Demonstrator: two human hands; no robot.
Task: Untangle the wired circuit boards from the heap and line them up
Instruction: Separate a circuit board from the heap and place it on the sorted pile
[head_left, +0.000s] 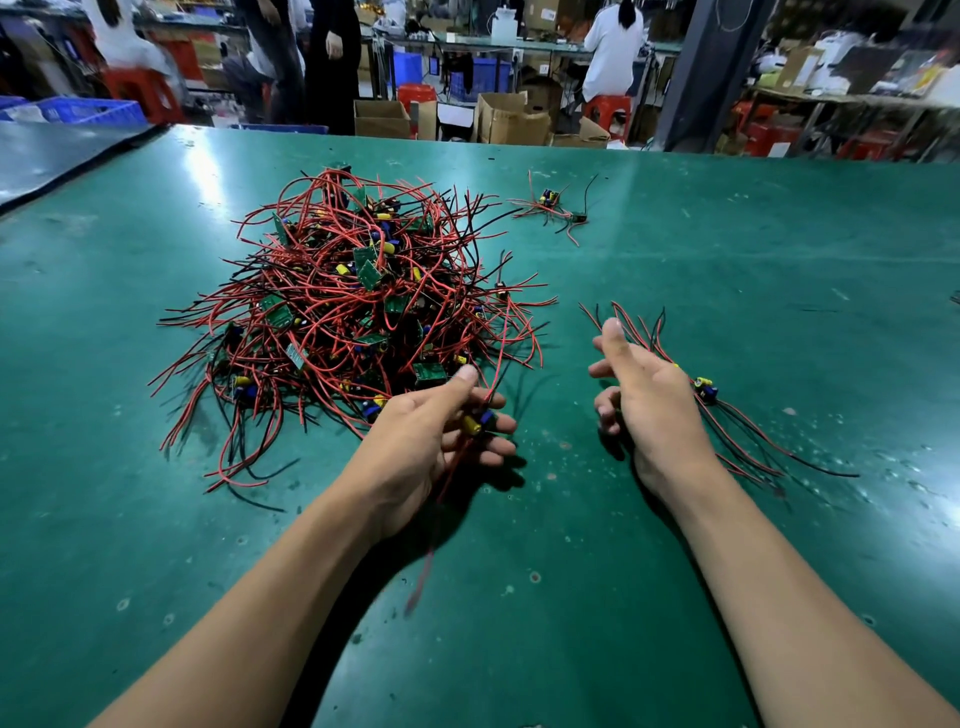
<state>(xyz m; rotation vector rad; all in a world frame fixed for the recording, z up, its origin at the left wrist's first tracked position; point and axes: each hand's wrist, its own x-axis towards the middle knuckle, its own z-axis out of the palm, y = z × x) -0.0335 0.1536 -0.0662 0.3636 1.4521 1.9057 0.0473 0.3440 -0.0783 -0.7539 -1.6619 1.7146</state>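
Green work table (727, 249) gleams under overhead glare. Beyond it are open cardboard boxes (511, 117) on the floor, red plastic stools (609, 108), blue crates (85, 110), a dark pillar (709, 67) and cluttered benches (550, 45).

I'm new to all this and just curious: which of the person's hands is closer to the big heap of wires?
Left. The left hand grips a wired board at the near edge of the heap; the right hand is apart, off to its right.
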